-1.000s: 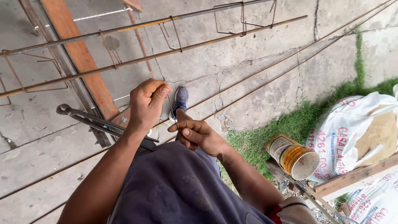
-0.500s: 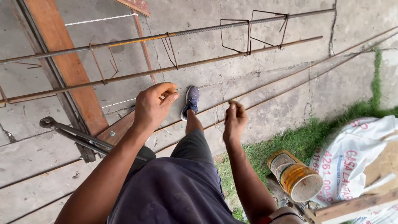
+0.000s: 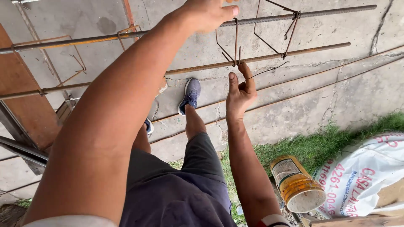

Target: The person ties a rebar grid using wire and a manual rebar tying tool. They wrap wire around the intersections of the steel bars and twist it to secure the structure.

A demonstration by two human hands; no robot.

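1. Timber plank [image 3: 19, 96], far left of both hands: it passes under the two bars where they run out of view.
2. Left hand [image 3: 208, 12], at the top of the view: it rests over the upper rebar [image 3: 303, 14], fingers curled down on the bar, apparently to steady it. The fingertips are cut off by the frame edge, so whether it grips cannot be told.
3. Stirrup [image 3: 229, 44], between the hands: a bent loop hanging from the upper bar down to the lower rebar [image 3: 294, 51], linking the two.
4. Right hand [image 3: 240, 90], just below the lower bar: thumb and forefinger pinch one end of a thin tie wire [image 3: 269, 69], which arcs rightward beside the stirrup's lower corner, placed for binding there.
5. Yellow can [image 3: 296, 185], lying tilted on grass well below the right hand, beside a white sack [image 3: 362, 176].
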